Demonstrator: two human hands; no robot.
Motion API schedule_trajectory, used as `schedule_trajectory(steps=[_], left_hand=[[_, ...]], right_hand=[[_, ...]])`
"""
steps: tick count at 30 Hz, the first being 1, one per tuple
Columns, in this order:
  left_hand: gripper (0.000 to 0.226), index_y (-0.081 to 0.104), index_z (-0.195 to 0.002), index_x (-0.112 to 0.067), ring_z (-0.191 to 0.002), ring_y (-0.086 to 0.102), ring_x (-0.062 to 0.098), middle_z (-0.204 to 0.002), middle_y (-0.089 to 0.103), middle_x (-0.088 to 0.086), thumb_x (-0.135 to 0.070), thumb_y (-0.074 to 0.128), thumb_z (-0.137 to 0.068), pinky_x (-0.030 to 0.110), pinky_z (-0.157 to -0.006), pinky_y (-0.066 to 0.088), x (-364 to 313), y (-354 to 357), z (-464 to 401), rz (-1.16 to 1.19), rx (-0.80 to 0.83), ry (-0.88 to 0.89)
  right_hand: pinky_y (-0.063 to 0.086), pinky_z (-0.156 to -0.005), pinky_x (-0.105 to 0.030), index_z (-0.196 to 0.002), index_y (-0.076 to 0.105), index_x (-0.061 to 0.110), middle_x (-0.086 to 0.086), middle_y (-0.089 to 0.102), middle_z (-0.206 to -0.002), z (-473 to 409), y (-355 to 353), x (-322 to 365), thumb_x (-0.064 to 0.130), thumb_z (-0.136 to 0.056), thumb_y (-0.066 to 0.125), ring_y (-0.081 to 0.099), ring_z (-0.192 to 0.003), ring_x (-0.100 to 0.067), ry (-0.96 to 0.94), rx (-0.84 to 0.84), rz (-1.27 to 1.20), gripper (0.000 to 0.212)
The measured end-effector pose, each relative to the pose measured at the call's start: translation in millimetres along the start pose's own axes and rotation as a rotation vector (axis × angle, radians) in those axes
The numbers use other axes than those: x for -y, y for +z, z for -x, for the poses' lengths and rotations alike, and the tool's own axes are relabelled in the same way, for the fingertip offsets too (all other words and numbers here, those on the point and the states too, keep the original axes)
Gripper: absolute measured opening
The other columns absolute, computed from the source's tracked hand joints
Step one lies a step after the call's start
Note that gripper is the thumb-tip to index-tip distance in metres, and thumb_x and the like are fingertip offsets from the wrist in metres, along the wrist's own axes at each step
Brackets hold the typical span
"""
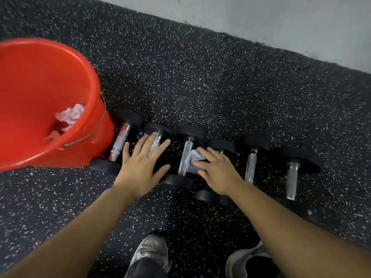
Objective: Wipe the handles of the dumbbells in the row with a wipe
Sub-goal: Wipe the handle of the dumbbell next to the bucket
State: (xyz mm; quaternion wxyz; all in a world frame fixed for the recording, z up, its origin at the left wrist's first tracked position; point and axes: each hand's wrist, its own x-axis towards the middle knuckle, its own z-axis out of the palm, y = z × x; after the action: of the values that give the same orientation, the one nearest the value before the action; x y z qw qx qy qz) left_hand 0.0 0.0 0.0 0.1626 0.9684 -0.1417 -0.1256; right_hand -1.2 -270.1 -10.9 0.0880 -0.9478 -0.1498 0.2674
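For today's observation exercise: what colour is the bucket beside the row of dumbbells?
The bucket is bright orange-red, shown clearly in the head view.

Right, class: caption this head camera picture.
Right hand presses a wipe to a dumbbell handle beside a red bucket.

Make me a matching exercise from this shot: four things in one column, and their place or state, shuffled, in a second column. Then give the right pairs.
Things:
1. red bucket
2. wipe
3. left hand
4. crumpled wipes

Places or states:
A. lying inside the bucket
B. spread flat, fingers open, over the second dumbbell from the bucket
C. pinched in the right hand against the third dumbbell's handle
D. standing on the floor at the left end of the row

Pairs: 1-D, 2-C, 3-B, 4-A
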Motion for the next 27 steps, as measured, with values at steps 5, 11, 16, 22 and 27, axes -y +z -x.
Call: schedule_trajectory(steps=[5, 11, 16, 22, 27], left_hand=[[0.068, 0.016, -0.161, -0.044, -0.158, 0.009, 0.023, -0.172, 0.013, -0.001, -0.061, 0.041, -0.101, 0.065, -0.124, 0.01, 12, 21, -3, 0.05, -0.059, -0.015], [0.068, 0.016, -0.161, -0.045, -0.158, 0.011, 0.021, -0.171, 0.015, -0.004, -0.065, 0.031, -0.097, 0.063, -0.125, 0.011, 15, 13, 3, 0.111, -0.102, 0.019], [0.07, 0.018, -0.161, -0.043, -0.155, 0.022, 0.021, -0.169, 0.024, -0.004, -0.059, 0.044, -0.099, 0.059, -0.124, 0.019, 10, 2, 0, 0.215, -0.206, 0.031], [0.079, 0.019, -0.162, -0.038, -0.145, 0.036, 0.009, -0.156, 0.042, -0.012, -0.031, 0.066, -0.098, 0.046, -0.119, 0.032, 8, -14, -3, 0.41, -0.315, 0.054], [0.083, 0.023, -0.162, -0.033, -0.131, 0.049, 0.013, -0.138, 0.058, -0.007, -0.015, 0.069, -0.094, 0.04, -0.114, 0.037, 19, -19, 0, 0.468, -0.392, -0.015]], right_hand=[[0.013, -0.125, -0.046, -0.151, 0.043, 0.03, 0.004, 0.012, -0.17, -33, 25, -3, 0.025, -0.109, 0.037, 0.005, -0.157, -0.02, 0.057, -0.017, 0.078, 0.042], [0.019, -0.124, -0.04, -0.155, 0.035, 0.023, 0.008, 0.028, -0.165, -39, 34, 3, 0.008, -0.103, 0.042, 0.02, -0.153, -0.012, 0.085, -0.154, -0.003, 0.054], [0.041, -0.112, -0.044, -0.143, 0.055, 0.017, 0.006, 0.049, -0.152, -32, 17, 24, 0.01, -0.105, 0.044, 0.052, -0.133, -0.022, -0.048, -0.37, -0.147, 0.04], [0.043, -0.111, -0.026, -0.14, 0.061, 0.015, 0.009, 0.054, -0.149, -22, -19, 71, 0.007, -0.105, 0.051, 0.052, -0.135, -0.005, -0.244, -0.497, -0.39, 0.037], [0.05, -0.103, -0.023, -0.13, 0.069, 0.015, 0.014, 0.062, -0.137, -25, -26, 103, 0.008, -0.101, 0.061, 0.057, -0.127, 0.002, -0.247, -0.531, -0.597, 0.031]])
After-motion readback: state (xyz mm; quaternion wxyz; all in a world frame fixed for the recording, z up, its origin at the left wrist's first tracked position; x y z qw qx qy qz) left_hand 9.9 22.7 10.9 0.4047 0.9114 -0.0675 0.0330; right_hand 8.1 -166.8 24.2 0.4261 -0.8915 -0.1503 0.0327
